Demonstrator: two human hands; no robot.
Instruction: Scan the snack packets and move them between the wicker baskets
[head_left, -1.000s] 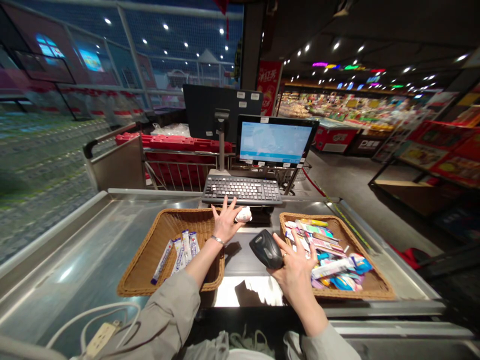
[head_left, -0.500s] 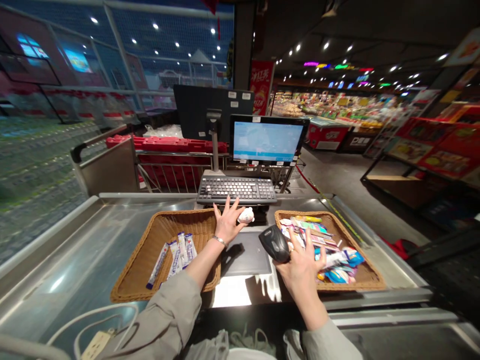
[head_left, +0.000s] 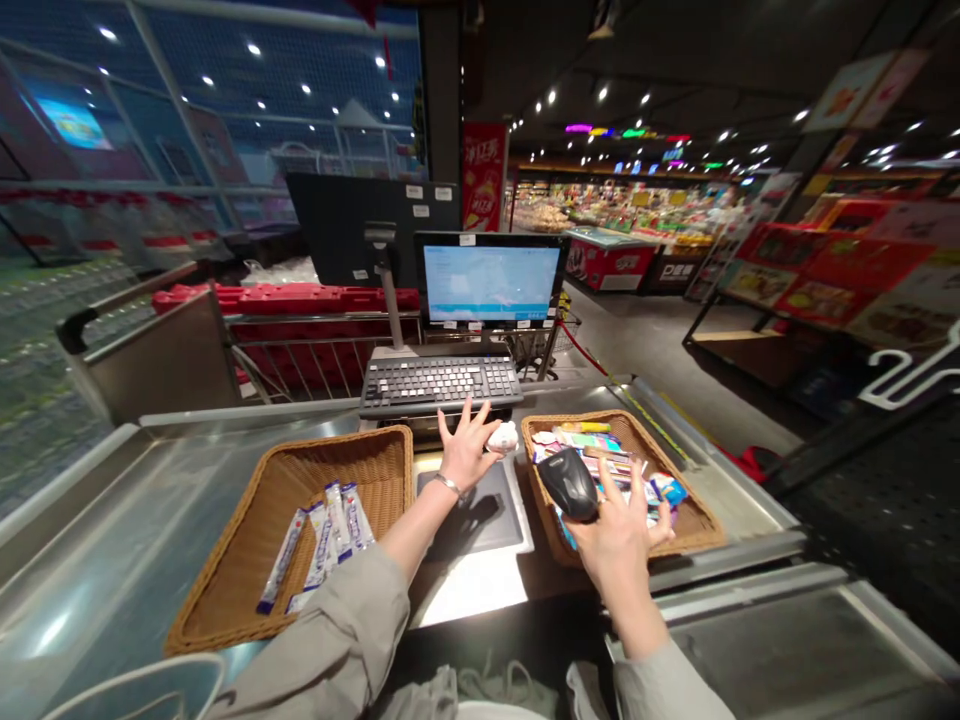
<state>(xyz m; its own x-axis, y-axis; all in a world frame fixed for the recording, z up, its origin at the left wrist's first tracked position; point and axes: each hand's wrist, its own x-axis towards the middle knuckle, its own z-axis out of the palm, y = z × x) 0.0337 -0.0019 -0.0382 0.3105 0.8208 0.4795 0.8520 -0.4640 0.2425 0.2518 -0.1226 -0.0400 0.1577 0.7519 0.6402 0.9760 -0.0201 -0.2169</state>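
Between the thumb and forefinger of my left hand (head_left: 465, 448) is a small white rounded item (head_left: 503, 437); its kind I cannot make out. That hand hovers over the grey scanner plate (head_left: 491, 520), just in front of the black keyboard (head_left: 439, 382). My right hand (head_left: 619, 535) grips a black handheld barcode scanner (head_left: 568, 484), its other fingers spread. It is above the front of the right wicker basket (head_left: 701, 525), which holds mixed small packets (head_left: 611, 450). In the left wicker basket (head_left: 240, 520) lie several slim white-and-purple packets (head_left: 330, 535).
Behind the keyboard stands a lit monitor (head_left: 491, 282), with a second dark screen (head_left: 337, 235) turned away to its left. The metal counter (head_left: 97, 540) has raised edges. A white cable (head_left: 142, 680) loops at the lower left. Shopping carts (head_left: 322, 350) stand beyond.
The view has turned to the right, so the counter and baskets sit further left. My left hand has moved right with the white item, nearer the scanner and the right basket.
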